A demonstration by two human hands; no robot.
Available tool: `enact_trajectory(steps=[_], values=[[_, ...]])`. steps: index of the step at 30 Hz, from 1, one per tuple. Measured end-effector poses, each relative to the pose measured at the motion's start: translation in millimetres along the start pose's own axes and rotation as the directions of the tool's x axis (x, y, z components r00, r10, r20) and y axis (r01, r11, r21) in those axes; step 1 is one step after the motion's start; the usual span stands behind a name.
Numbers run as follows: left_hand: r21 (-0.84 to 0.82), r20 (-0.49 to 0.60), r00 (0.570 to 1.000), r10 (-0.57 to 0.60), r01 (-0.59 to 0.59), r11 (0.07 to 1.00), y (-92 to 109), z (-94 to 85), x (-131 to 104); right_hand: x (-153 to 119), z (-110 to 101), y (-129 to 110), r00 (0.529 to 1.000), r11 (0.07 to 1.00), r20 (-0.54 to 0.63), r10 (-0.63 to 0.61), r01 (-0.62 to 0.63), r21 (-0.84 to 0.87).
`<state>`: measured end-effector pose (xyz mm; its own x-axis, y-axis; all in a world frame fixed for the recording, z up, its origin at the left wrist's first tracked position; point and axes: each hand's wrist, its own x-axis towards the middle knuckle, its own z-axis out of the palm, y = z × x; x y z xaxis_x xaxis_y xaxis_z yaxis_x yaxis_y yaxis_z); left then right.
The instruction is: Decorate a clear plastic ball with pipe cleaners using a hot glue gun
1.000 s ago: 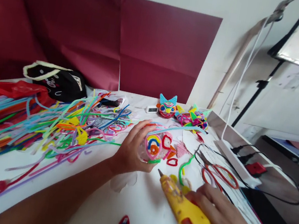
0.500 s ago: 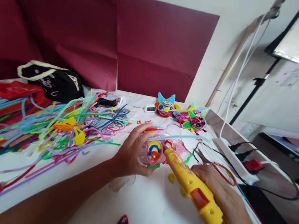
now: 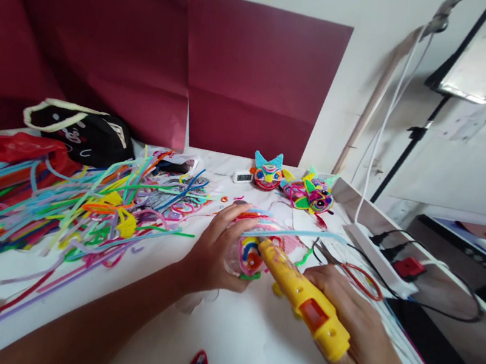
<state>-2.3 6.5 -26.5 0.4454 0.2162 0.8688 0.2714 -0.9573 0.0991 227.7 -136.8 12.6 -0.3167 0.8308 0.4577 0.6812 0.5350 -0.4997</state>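
My left hand [image 3: 219, 251] is wrapped round a clear plastic bottle [image 3: 234, 262] decorated with coiled pipe cleaners. On its near side is a pink-rimmed round piece [image 3: 253, 256] with blue, yellow and orange coils. A light blue pipe cleaner [image 3: 299, 234] sticks out to the right across its top. My right hand [image 3: 350, 322] grips a yellow hot glue gun [image 3: 305, 296]. The gun's nozzle is at the bottle, by the round piece; whether it touches, I cannot tell. A small red and blue triangular piece [image 3: 199, 361] lies on the table nearer to me.
Many loose pipe cleaners [image 3: 96, 202] cover the left side, before a black bag [image 3: 84, 135]. Two finished pipe-cleaner figures, one blue-eared [image 3: 267, 172], stand behind, beside a small digital timer [image 3: 242, 176]. Orange-handled scissors [image 3: 361, 281] and a power strip [image 3: 380, 262] lie at right.
The glue gun has moved slightly left and up, its nozzle now farther over the top of the round piece. The bottle has turned or tilted a little in my left hand.
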Motion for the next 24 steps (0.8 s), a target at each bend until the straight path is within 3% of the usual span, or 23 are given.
enact_trajectory(steps=[8, 17, 24], values=[[0.01, -0.006, 1.0, 0.031, -0.031, 0.999, 2.3, -2.4, 2.3, -0.6, 4.6, 3.8, 1.0, 0.999, -0.003, -0.017, 0.017, 0.048], [0.022, -0.005, 1.0, 0.016, -0.015, 1.0, 3.0, -2.2, 1.9, -2.1, 3.4, 0.2, 1.0, 1.0, -0.021, -0.011, 0.011, -0.014], [0.037, -0.022, 1.0, 0.013, -0.012, 0.999, 3.9, -2.8, 3.1, -7.0, 2.6, 3.6, 0.999, 0.999, -0.018, 0.051, -0.051, 0.009]])
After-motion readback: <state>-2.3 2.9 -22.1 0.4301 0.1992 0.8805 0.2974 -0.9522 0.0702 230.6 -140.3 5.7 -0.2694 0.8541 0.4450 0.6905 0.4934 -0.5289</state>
